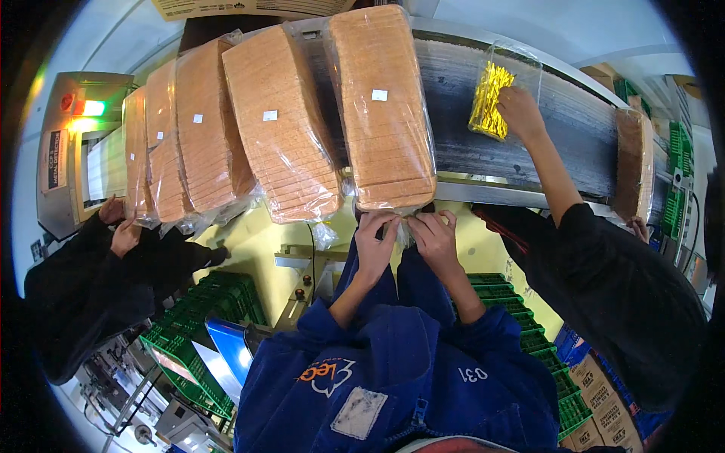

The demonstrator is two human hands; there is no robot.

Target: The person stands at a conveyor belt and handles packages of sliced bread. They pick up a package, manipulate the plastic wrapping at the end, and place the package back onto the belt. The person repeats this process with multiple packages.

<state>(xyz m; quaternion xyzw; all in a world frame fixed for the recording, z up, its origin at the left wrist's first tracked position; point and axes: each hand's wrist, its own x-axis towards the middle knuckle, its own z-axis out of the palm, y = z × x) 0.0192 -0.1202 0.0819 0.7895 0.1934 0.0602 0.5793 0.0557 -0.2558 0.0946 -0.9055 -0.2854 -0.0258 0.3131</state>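
Note:
Straight in front of me lies a long sliced loaf (pixel 385 124) in a clear plastic bag, with a small white label on top. At its near end the bag's gathered neck (pixel 404 233) hangs over the conveyor's edge. My left hand (pixel 376 247) pinches the neck from one side, and my right hand (pixel 435 242) grips it from the other, thumbs and fingertips close together. Whether a tie is between my fingers cannot be made out. Further right, a clear packet of gold twist ties (pixel 490 105) rests on the belt, with a co-worker's hand (pixel 518 110) in it.
More bagged loaves (pixel 277 124) lean in a row to the left, towards a metal detector (pixel 68 153). Another person's hands (pixel 122 235) hold the farthest one. Beyond the dark conveyor belt (pixel 572 130) at right stands another loaf (pixel 633 164). Green crates (pixel 209 334) are stacked below.

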